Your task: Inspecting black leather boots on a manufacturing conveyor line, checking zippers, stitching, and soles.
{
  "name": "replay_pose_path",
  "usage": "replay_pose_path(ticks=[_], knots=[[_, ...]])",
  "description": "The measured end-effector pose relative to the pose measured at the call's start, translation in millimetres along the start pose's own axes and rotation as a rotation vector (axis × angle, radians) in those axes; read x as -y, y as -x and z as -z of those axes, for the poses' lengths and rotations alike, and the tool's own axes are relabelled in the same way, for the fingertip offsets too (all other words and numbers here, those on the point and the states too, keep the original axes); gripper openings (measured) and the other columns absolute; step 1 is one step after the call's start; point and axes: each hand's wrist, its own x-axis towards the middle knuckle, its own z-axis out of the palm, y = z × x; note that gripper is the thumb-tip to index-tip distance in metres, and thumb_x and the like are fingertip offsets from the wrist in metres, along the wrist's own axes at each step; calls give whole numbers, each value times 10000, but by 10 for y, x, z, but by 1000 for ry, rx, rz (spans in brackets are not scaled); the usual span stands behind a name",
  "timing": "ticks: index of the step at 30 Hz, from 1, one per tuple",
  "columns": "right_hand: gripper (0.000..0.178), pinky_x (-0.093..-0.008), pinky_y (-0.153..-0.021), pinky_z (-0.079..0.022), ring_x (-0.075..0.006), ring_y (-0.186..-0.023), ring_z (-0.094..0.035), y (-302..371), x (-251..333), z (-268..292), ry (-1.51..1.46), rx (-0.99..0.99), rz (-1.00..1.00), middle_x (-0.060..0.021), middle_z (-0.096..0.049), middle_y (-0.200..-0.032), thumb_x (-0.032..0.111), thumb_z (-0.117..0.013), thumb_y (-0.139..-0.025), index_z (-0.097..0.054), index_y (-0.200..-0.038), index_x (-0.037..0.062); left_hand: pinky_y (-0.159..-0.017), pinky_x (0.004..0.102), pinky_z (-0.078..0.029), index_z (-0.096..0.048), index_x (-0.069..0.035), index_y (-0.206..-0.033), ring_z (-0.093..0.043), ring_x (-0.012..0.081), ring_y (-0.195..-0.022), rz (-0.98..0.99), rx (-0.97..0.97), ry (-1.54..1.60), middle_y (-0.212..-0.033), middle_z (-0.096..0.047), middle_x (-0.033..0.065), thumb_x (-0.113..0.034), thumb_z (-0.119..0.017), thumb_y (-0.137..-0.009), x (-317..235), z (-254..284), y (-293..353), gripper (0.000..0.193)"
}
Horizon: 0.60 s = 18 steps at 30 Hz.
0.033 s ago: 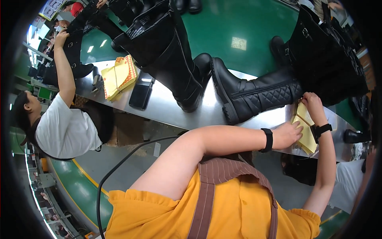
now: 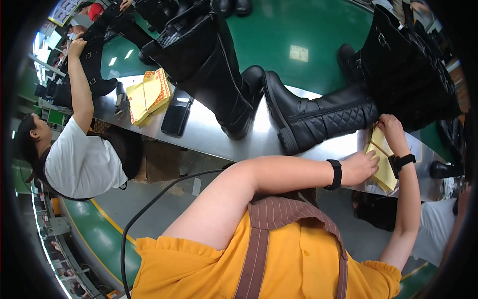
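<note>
At the right of the bench lies a stack of yellow paper sheets (image 2: 384, 174), with a dark band or cord across it. My left hand (image 2: 359, 168) grips its near left side, fingers bent over the top and thumb hidden. The fingers of my right hand (image 2: 392, 130) are pinched together at the far edge of the paper, close to the top of a black boot. That quilted, zipped boot (image 2: 326, 119) lies on its side on the metal bench (image 2: 209, 127), sole to the left.
A tall black boot (image 2: 204, 65) stands left of the lying one. Further left are a dark phone (image 2: 177, 114) and a tied yellow paper bundle (image 2: 148, 97). More boots (image 2: 398, 65) stand at the right, on a green surface (image 2: 279, 37). A co-worker (image 2: 84, 159) reaches up at left.
</note>
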Motion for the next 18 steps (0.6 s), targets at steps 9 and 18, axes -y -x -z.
replay_pose_path(ticks=[9, 18], knots=[[88, -430, -818, -485, -339, -910, -593, 80, -45, -54, 97, -64, 111, -161, -632, -896, 77, -583, -857, -593, -896, -1, -878, 406, -528, -565, 7, -1238, -486, 365, -1266, 22, 44, 17, -1337, -509, 206, -112, -597, -805, -20, -18, -15, 450], [87, -356, -641, -502, -306, -733, -646, 116, 643, 390, -310, -582, -113, -143, -659, -844, 80, -597, -925, -624, -989, 27, -987, 459, -425, -566, -30, -1170, -480, 343, -1249, 37, 94, 357, -1363, -468, 203, -171, -692, -809, -140, 475, 321, 408]])
